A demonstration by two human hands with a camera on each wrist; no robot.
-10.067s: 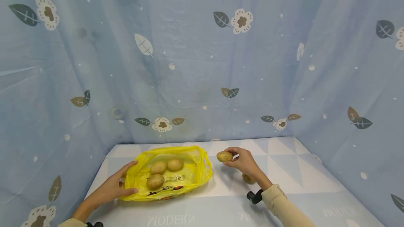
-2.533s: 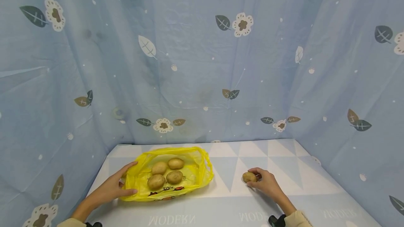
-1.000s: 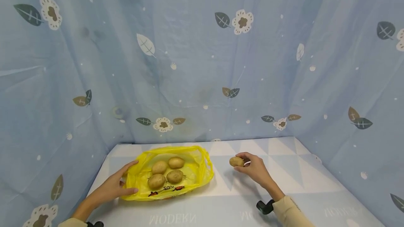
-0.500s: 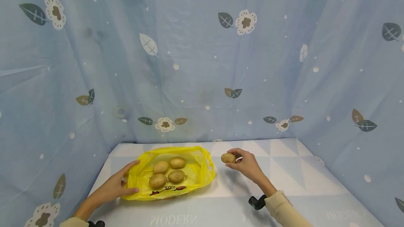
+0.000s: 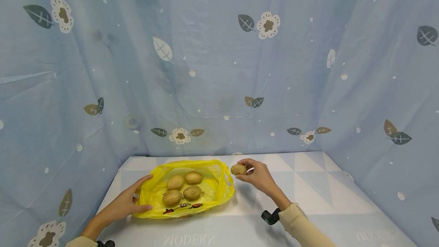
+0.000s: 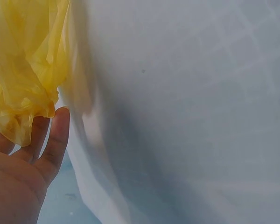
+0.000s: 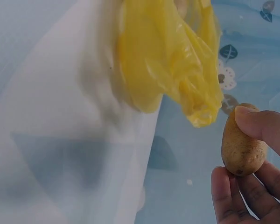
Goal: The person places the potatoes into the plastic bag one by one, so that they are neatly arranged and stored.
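Note:
A yellow plastic bag [image 5: 217, 199] lies on the table with its mouth spread wide. Several potatoes [image 5: 172, 198] rest inside it. My left hand [image 5: 120, 203] holds the bag's left end, thumb on the near side and fingers on the far side. In the left wrist view, the crumpled bag [image 6: 25, 70] hides some fingertips of the left hand [image 6: 18, 179]. My right hand [image 5: 258, 175] pinches another potato [image 5: 238, 169] between thumb and fingers, just right of the bag's handle loop. That potato [image 7: 245, 144] shows whole skin in the right wrist view, apart from the bag.
The table [image 5: 319, 193] wears a white and pale blue patterned cover. Blue curtains [image 5: 219, 64] with leaves and flowers stand behind and at both sides. A black device [image 5: 271, 217] sits at the right wrist.
An earlier held potato now lies in the bag. My right hand has since picked the other potato off the table and carried it left and up to the bag. The left hand stays put.

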